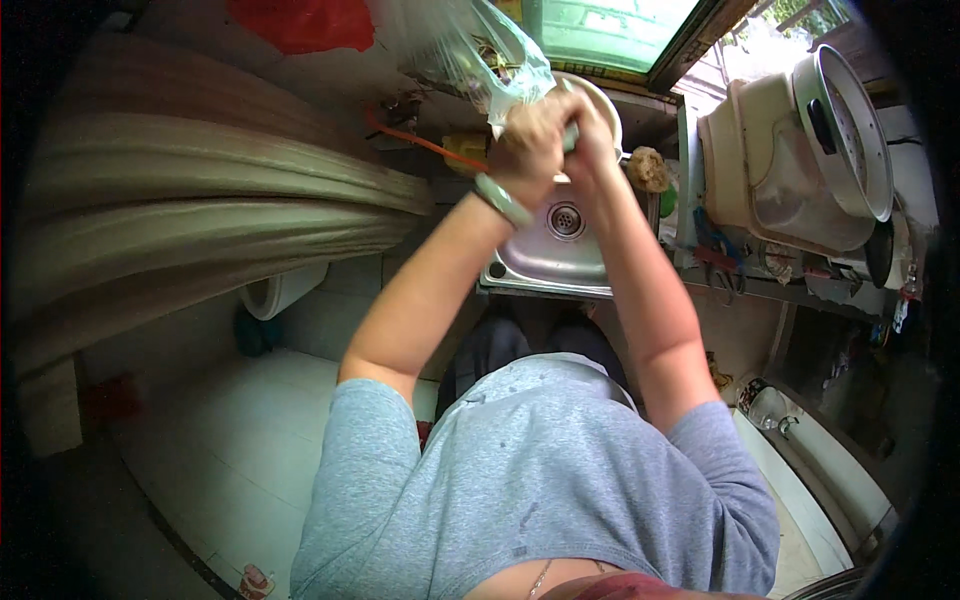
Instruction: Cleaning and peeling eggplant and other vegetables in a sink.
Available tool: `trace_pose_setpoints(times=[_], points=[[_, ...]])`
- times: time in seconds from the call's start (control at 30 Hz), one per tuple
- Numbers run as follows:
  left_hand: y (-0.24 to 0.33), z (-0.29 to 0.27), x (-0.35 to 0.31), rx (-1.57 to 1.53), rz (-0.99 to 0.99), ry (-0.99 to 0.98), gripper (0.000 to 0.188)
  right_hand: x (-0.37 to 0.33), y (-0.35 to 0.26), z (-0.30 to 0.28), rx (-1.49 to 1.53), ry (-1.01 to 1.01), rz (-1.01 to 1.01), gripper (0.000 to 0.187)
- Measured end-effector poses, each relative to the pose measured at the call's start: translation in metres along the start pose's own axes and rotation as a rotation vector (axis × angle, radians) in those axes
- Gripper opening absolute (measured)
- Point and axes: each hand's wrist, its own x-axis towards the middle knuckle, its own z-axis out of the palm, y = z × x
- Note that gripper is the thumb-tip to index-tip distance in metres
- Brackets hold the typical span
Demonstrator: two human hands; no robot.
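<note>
My two hands are closed and pressed together above the far part of a metal sink (560, 268). A pale green bangle circles the wrist of my left hand (534, 142). My right hand (590, 125) is up against it, its fingers curled. A small grey-green bit (571, 137) shows between them, too blurred and covered to name. Behind and partly under the hands stands a round white basin (607, 105). The drain (566, 221) of the sink lies just nearer to me than the hands.
A translucent plastic bag (460, 50) hangs at the far left of the hands. Right of the sink lies a tan scrubber (648, 170). Farther right, tubs (740, 150) and a perforated metal steamer pan (850, 130) are stacked. A draped curtain (250, 220) fills the left side.
</note>
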Motion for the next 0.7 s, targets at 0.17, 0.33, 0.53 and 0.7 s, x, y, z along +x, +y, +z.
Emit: trace_pose_setpoints(times=[0.17, 0.33, 0.53, 0.7], points=[[-0.076, -0.043, 0.075, 0.181, -0.037, 0.205, 0.02, 0.109, -0.018, 0.098, -0.024, -0.213, 0.224, 0.016], [-0.094, -0.068, 0.077, 0.823, -0.184, -0.478, 0.037, 0.189, 0.016, 0.08, -0.441, -0.053, 0.141, 0.015], [-0.115, -0.104, 0.067, 1.055, 0.271, -0.636, 0.019, 0.123, 0.02, 0.137, -1.748, -0.099, -0.183, 0.02], [-0.11, -0.115, 0.077, 0.866, 0.333, -0.653, 0.016, 0.14, 0.019, 0.129, -1.992, -0.399, -0.17, 0.018]])
